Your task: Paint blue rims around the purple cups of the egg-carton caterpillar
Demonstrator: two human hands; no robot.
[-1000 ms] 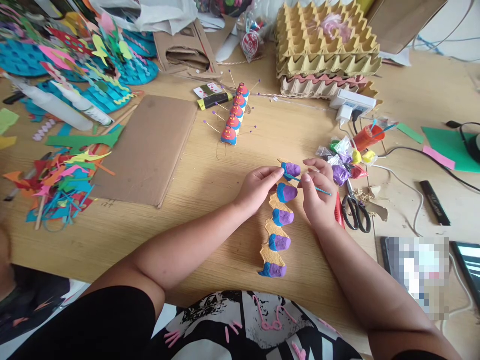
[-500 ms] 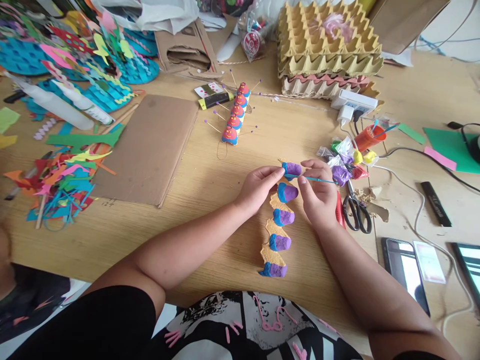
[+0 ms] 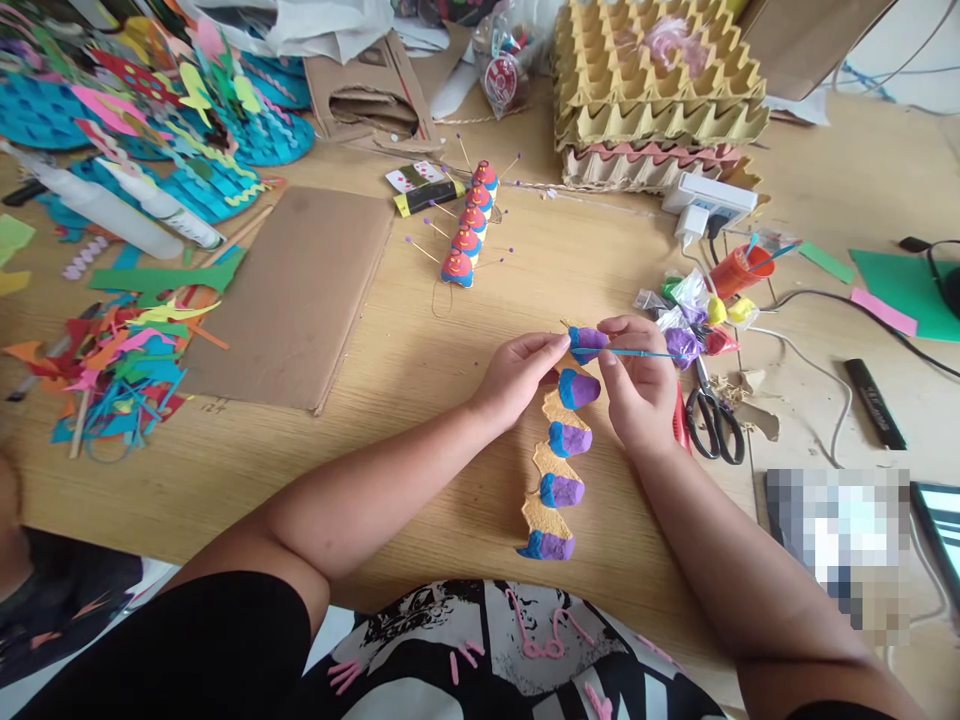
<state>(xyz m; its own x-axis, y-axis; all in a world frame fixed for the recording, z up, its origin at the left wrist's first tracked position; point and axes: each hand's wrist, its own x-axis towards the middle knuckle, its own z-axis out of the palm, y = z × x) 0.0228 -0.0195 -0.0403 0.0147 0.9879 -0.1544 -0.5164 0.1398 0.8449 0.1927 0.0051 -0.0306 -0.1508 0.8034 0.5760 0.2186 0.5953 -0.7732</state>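
Note:
A strip of egg carton (image 3: 553,462) lies lengthwise in front of me, its several bumps covered in blue and purple clay. My left hand (image 3: 521,375) pinches the far end of this strip at the left side of the top bump. My right hand (image 3: 641,380) is closed on a thin blue stick (image 3: 645,353), held level between thumb and fingers. The stick's left end reaches across the purple clay of the top bump; whether it presses into the clay I cannot tell.
Right of my hand lie black-handled scissors (image 3: 716,425), bagged clay (image 3: 682,340) and an orange cup (image 3: 739,270). A finished red-and-blue caterpillar (image 3: 465,240) stands beyond. Cardboard (image 3: 300,290) and paper scraps (image 3: 120,350) are at left; egg trays (image 3: 660,110) are stacked behind.
The blue stick has slid slightly to the right with my right hand. Otherwise both hands keep their places at the strip's top bump.

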